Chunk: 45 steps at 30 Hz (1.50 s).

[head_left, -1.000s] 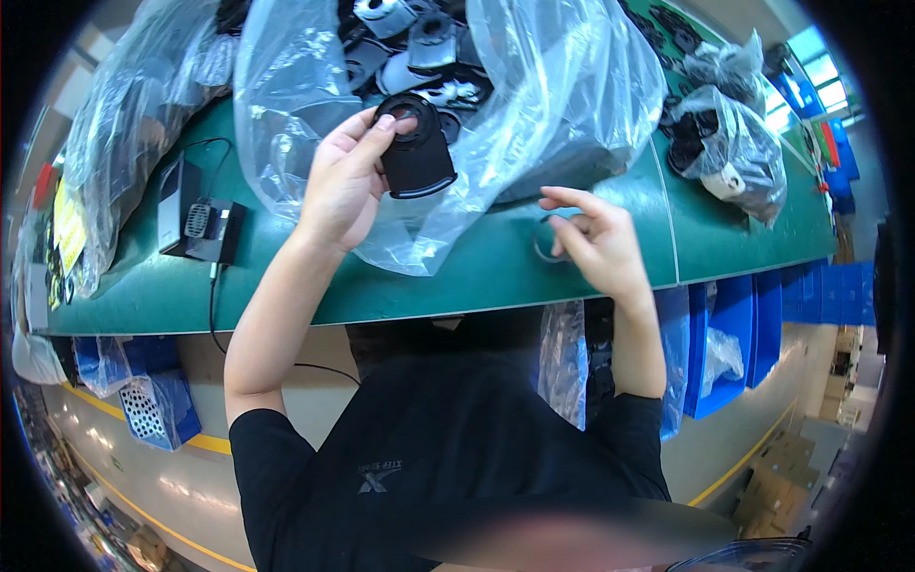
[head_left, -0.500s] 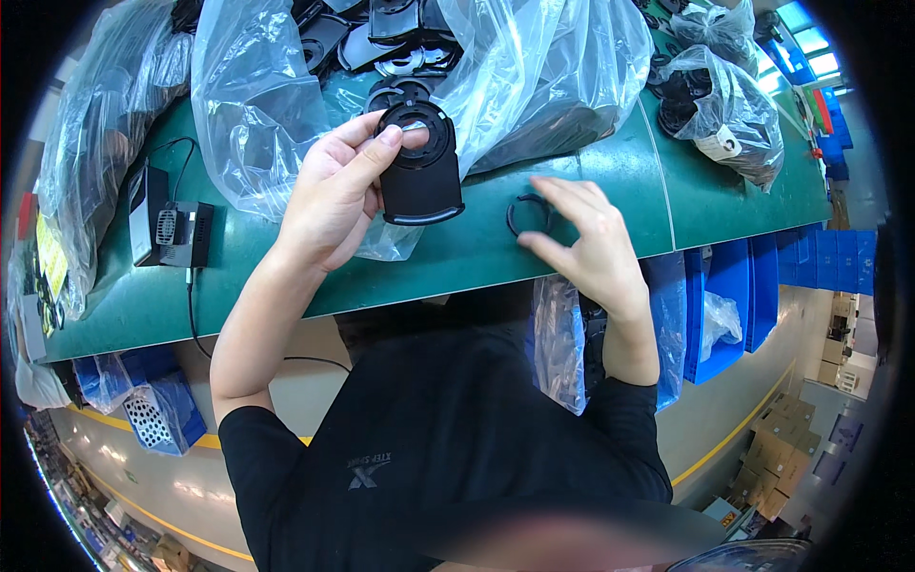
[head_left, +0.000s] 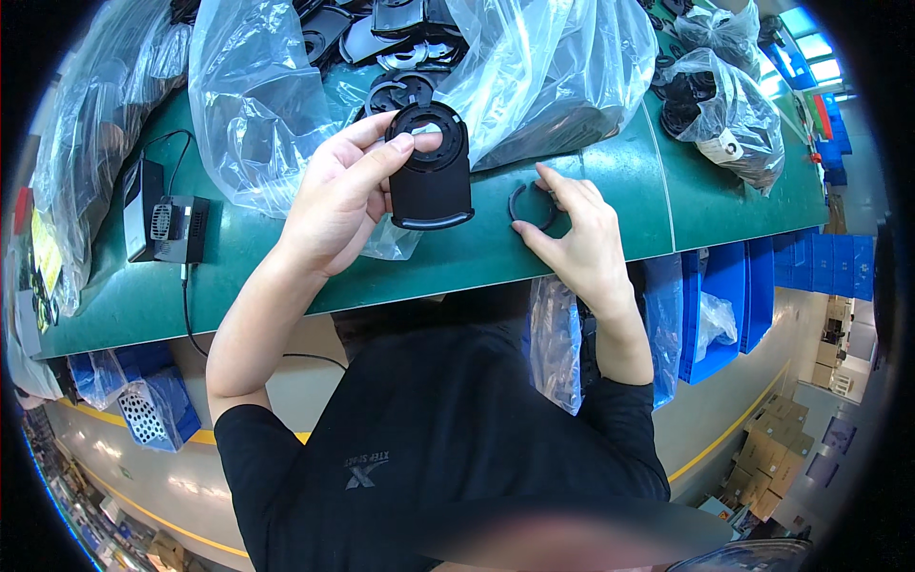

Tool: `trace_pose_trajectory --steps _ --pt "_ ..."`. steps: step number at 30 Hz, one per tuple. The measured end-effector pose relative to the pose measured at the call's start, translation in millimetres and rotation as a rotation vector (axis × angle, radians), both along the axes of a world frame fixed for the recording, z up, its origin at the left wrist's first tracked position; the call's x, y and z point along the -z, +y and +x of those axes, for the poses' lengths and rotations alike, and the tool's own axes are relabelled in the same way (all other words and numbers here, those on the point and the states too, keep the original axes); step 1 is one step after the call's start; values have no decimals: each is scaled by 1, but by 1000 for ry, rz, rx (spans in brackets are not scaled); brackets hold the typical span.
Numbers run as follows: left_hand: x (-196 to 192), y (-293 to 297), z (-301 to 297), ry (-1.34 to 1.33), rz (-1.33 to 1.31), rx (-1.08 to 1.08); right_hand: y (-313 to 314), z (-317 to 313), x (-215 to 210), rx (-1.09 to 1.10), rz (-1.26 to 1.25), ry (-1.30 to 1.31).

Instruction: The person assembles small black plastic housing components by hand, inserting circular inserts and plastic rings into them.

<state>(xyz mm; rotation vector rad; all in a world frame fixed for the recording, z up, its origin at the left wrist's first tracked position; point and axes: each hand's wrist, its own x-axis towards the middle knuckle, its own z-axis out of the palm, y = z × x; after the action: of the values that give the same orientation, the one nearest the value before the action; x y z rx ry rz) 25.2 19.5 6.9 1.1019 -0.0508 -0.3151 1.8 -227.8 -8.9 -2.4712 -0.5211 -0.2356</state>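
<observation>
Black plastic housing: gripped in left hand, raised over green worktop. Black split ring: flat on worktop, pinched by right hand fingertips.

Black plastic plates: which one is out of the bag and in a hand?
The black plate with the round hole, held upright over the green table by the left hand. The other plates lie in the clear bag.
</observation>
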Motion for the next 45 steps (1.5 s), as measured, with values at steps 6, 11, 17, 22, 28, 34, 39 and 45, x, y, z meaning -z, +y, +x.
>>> trace_pose_trajectory --steps 6,11,17,22,28,34,39,45 --pt "-3 -1 -3 -39 61 28 5 3 -7 14 311 -49" --pt "2 -5 -10 -14 0 89 28 7 -37 -62 496 -176" --pt "-3 -7 -11 20 -144 152 58 16 -46 -179 250 -322" --pt "-2 -5 -12 33 -205 176 70 18 -41 -188 244 -382" --pt "-1 -8 -13 24 -179 170 67 16 -39 -178 184 -395" --pt "1 -6 -14 13 -145 191 66 15 -42 -175 175 -403" --pt "2 -6 -12 -14 -114 189 66 15 -42 -214 167 -421" --pt "4 -10 -14 -92 60 122 63 18 -45 -213 163 -379"
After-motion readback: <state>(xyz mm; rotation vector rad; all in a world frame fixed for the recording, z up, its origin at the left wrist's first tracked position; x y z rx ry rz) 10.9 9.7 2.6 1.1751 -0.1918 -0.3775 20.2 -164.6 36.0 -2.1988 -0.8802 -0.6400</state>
